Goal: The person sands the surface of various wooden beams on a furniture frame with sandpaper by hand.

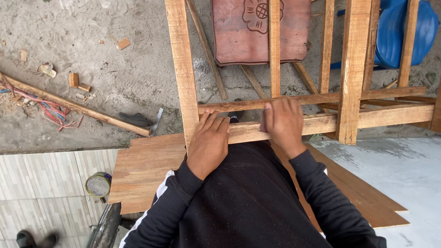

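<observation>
A bare wooden frame [183,69] of rails and uprights stands in front of me. My left hand [209,143] lies flat, fingers together, on its near horizontal rail [390,115], next to the left upright. My right hand [285,125] presses down on the same rail a little to the right, its fingers closed over a small brown sheet [264,123] that looks like sandpaper. Black sleeves cover both my arms.
Plywood sheets [142,167] lie under the frame. Behind it are a red-brown plastic seat [239,34] and a blue plastic object [392,32]. A long wooden strip [78,108], coloured wires [50,110] and wood scraps lie on the sandy ground. A round tin [98,184] sits on the tiles.
</observation>
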